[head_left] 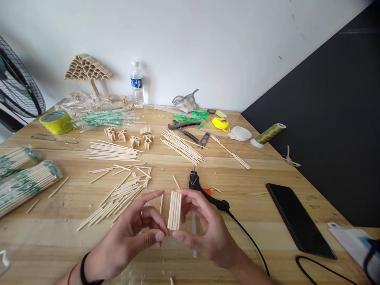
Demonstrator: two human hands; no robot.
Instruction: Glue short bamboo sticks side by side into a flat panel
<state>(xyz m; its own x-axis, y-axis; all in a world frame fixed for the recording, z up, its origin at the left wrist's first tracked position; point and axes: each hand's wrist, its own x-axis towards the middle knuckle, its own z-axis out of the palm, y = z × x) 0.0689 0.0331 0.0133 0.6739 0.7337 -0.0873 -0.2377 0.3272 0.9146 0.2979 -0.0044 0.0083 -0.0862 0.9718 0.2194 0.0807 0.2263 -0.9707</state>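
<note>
Wooden worktable: stick panel held end to end

Worktable (249,188) meets a white wall (208,47), with a dark wall section (335,130) at right. Stick panel (174,211), several short sticks side by side, is held over the table's near middle. Right hand (212,229): closed on the piece, thumb at its near end, index finger at its far end. Left hand (132,229): half curled, index finger extended, thumb by the near left corner; contact there cannot be confirmed from this angle. Advised: press lightly, hold the sticks flush and parallel, avoid the nozzle of the glue gun (218,201) lying just beyond. Surface: loose sticks (129,194) at left, phone (299,219) at right, water bottle (137,91) at the back. Fan (18,79) at the left edge.
</note>
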